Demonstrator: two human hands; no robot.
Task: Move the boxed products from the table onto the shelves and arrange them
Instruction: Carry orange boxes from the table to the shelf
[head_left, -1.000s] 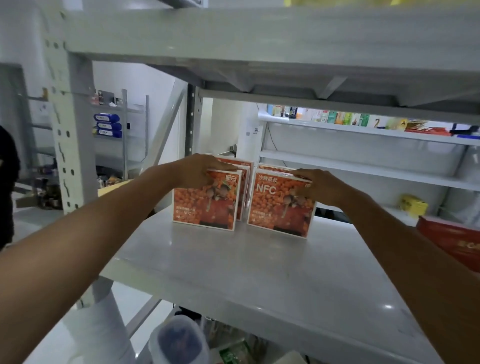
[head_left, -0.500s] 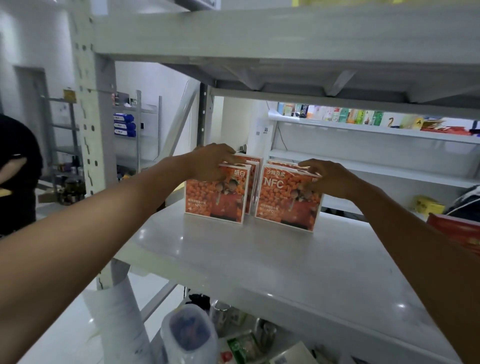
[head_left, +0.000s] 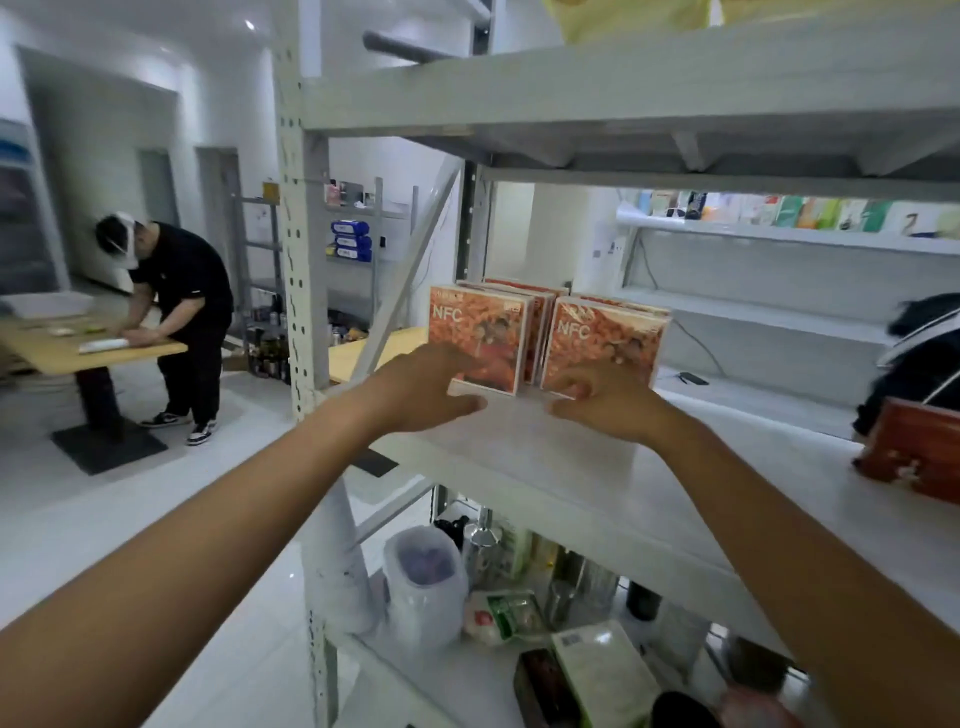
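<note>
Two rows of orange NFC boxes stand upright side by side on the white shelf (head_left: 545, 467): the left row (head_left: 483, 332) and the right row (head_left: 605, 338). My left hand (head_left: 421, 389) hovers just in front of the left row's lower edge, fingers spread, holding nothing. My right hand (head_left: 608, 397) is likewise in front of the right row's base, fingers apart and empty. Both hands are off the box tops.
A dark red box (head_left: 914, 452) sits at the shelf's right end. The lower shelf holds a plastic-wrapped jar (head_left: 423, 582), bags and bottles. A shelf upright (head_left: 298, 260) stands at the left. A person in black (head_left: 176, 322) leans over a wooden table (head_left: 78, 348).
Both hands have let go of the box tops and pulled back and down toward me. The boxes stay standing on the shelf. The camera has swung left and back.
</note>
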